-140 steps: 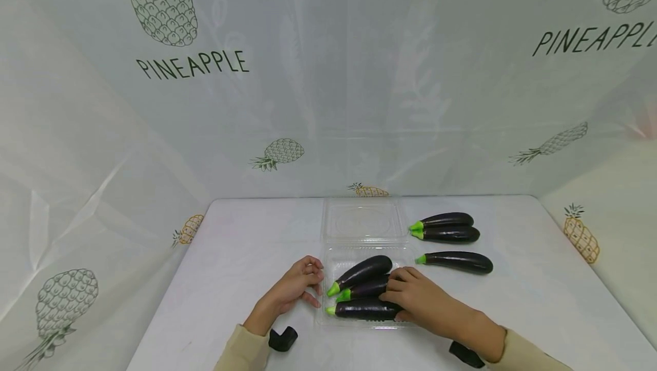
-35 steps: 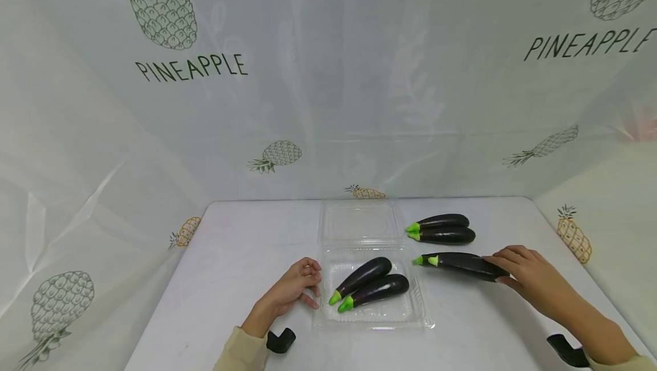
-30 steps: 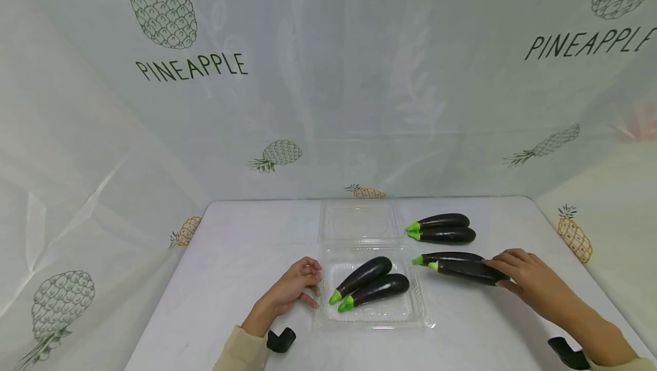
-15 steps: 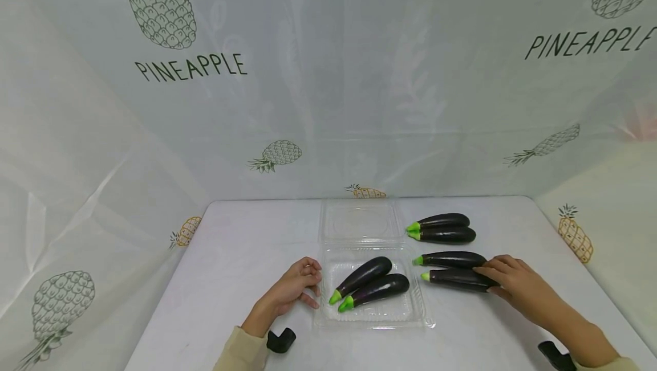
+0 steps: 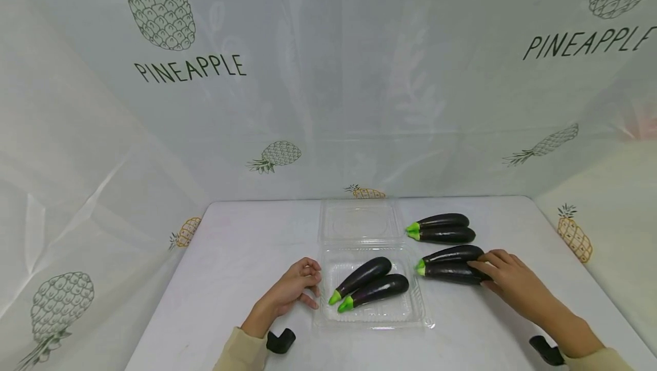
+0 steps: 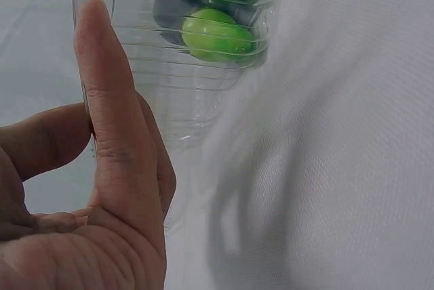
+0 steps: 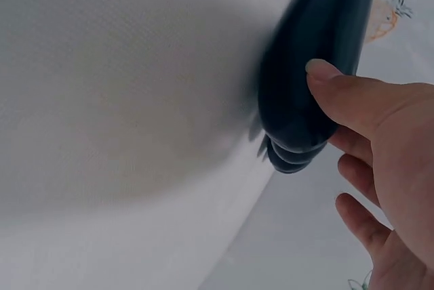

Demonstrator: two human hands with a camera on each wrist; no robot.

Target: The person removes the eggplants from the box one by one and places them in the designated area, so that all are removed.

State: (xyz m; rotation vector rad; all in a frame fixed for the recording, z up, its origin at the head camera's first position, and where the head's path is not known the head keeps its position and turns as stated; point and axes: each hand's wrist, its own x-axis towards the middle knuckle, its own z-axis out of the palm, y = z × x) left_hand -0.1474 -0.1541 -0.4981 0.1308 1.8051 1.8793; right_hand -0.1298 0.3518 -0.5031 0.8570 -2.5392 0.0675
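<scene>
My right hand grips the fat end of a dark eggplant that lies against another eggplant on the right of the table. In the right wrist view, my thumb presses on the held eggplant; some fingers are hidden behind it. Two more eggplants rest side by side at a slant in the opened clear plastic container, green stems toward the left. My left hand stays at the container's left edge, its index finger stretched along the rim.
Behind the held one, an eggplant pair lies close together. The container's lid is folded back toward the table's far edge. A pineapple-print sheet hangs behind the white table.
My right hand has taken an eggplant from the container to the right of the table. It then shifted left with it, bringing it against the lone eggplant. The left hand keeps still.
</scene>
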